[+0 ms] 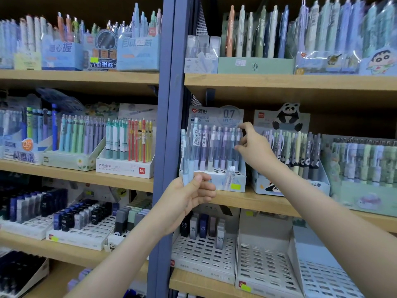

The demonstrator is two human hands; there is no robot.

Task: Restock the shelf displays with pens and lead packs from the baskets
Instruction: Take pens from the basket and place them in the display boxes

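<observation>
My left hand (189,196) grips two or three pale blue mechanical pencils (187,153) upright by their lower ends, just in front of the 0.7 mm display box (223,181) on the middle right shelf. That box holds a row of blue and lilac pencils (217,147). My right hand (252,145) is at the box's right end, its thumb and fingers around the top of the last pencil in the row. Whether it truly pinches that pencil is unclear.
A panda pencil display (290,151) stands right of the box. Below, white slotted trays (206,252) hold a few lead packs (203,227); the trays to their right (264,265) have none. A blue upright post (169,125) divides the shelving. Left shelves carry full pen displays (126,147) and lead packs (81,216).
</observation>
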